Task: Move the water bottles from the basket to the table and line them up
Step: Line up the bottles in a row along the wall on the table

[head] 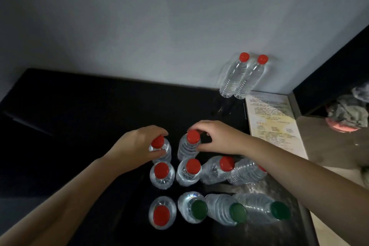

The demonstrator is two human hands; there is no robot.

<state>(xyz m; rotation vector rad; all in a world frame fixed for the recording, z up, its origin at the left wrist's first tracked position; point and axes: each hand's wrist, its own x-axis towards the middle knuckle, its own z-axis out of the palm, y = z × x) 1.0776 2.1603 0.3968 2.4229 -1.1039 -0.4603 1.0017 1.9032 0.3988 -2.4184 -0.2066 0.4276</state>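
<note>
Both arms are stretched forward over the dark surface [79,106]. The left hand [137,146] is closed around one red-capped bottle [159,149]; the right hand [217,138] fingers are curled around another bottle [188,146], just right.

Dim room, plain grey wall [159,26], dark shelf unit [339,70] at right

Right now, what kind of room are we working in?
Probably a hotel room or a similar guest room, though I can't be sure. A dark table stands against a plain wall, a printed notice card lies beside it, and many small water bottles stand there.
</note>
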